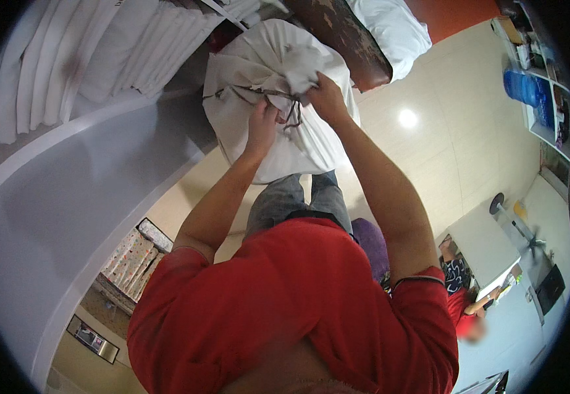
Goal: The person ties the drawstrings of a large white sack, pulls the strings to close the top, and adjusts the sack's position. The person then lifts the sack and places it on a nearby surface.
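Note:
A large, full white cloth sack (285,147) stands upright in front of my legs. Its neck is gathered, and a dark brown cord (292,115) crosses the cloth there with loose ends hanging down. My left hand (263,123) is at the left side of the gathered neck, its fingers bent on the cloth beside the cord. My right hand (326,98) pinches the bunched white cloth (304,66) at the top of the neck. The fingertips of both hands are partly hidden in the folds.
Folded white cloths (132,49) fill a shelf at the upper left, above a pale curved-looking panel (93,157). Behind the sack is a worn brown padded seat (349,39) with a white bundle (393,39). At far right are shelves (543,130) with a blue water bottle (520,87), and a person (462,305) by a white table (481,251).

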The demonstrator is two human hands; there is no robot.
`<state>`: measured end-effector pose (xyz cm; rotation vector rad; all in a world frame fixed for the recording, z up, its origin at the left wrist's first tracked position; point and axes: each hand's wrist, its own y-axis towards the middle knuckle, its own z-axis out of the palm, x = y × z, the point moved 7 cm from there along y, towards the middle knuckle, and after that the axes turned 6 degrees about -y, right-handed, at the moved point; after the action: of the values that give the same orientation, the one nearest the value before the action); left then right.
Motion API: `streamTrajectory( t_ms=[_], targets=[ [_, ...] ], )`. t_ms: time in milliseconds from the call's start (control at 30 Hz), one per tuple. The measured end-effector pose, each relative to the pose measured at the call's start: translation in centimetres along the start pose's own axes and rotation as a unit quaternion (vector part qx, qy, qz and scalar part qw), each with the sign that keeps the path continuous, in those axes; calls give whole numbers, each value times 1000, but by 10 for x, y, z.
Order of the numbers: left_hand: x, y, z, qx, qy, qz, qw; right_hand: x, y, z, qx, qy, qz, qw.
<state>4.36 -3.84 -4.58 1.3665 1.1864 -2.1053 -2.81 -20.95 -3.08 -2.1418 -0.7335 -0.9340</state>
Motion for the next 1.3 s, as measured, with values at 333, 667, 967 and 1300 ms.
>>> streamTrajectory(
  t_ms=[333, 667, 967, 1300],
  targets=[
    [68, 5, -42, 1, -137, -43, 990, 90, -60, 87, 214, 65, -169, 960],
    [97, -24, -25, 87, -534, -428, 724, -39, -47, 82, -7, 220, 128, 967],
    [109, -22, -23, -2, -248, -293, 923, -8, -20, 80, 81, 23, 137, 987],
    [112, -22, -35, 93, 226, -116, 963, -26, -28, 91, 82, -50, 189, 977]
  ],
)
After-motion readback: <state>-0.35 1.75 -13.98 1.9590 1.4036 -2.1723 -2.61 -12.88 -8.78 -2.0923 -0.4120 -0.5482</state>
